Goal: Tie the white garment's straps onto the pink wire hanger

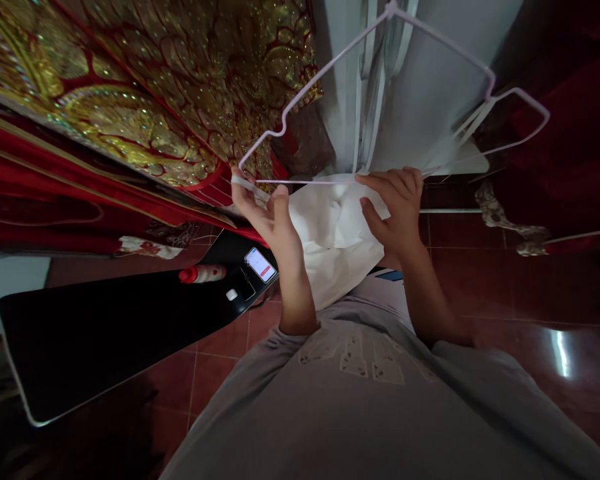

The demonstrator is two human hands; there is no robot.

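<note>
A pale pink clothes hanger [325, 70] is held up in front of me, its top at the upper edge of the view. White cloth [330, 227], apparently a garment, hangs under its lower bar toward my lap. My left hand [277, 223] is at the hanger's left corner, fingers hooked around it and thumb raised apart. A white strap [247, 185] crosses those fingers. My right hand [395, 207] bends its fingers over the lower bar at the cloth's upper edge, thumb lower down. Another white strap [475, 123] loops around the hanger's right shoulder.
Red and gold sequined fabric [190, 87] hangs at upper left. A black table [105, 327] below it carries a lit phone [260, 265], a red-capped bottle [203, 273] and a small white case [231, 294]. Dark red cloth [575, 147] hangs right, above red floor tiles [485, 280].
</note>
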